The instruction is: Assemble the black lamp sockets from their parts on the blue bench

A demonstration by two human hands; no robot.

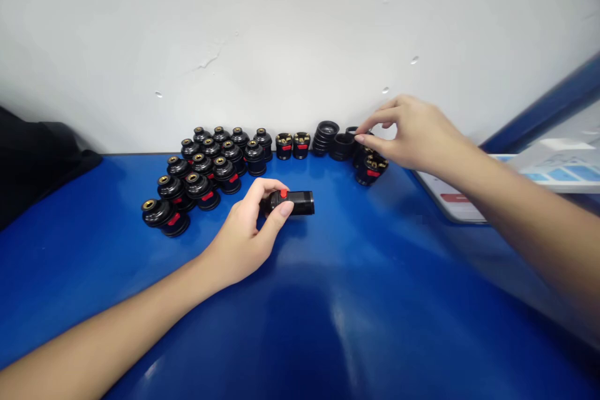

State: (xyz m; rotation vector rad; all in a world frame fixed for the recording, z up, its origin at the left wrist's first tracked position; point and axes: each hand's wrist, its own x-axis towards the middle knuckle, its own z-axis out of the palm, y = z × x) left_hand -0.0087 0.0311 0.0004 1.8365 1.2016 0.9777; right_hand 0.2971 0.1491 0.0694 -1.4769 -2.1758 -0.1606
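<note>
My left hand [253, 228] holds a black lamp socket [302, 202] on its side above the table, thumb and fingers wrapped round it. A red switch [283, 194] shows on the socket's upper side, and its plain end points right. At the back right, my right hand [412, 134] pinches at the rim of a black ring [351, 130], partly hidden by the fingertips. Beside that ring are another black ring [342, 147] and a stack of black rings [324, 139]. Just below my right hand stands an open socket body [372, 169] with brass contacts and a red switch.
Several capped black sockets [201, 190] stand in rows at the left on the blue table [300, 325]. Two open socket bodies [293, 145] are by the white wall [290, 44]. Black cloth [37, 162] lies far left; a tray-like object [462, 203] is at the right.
</note>
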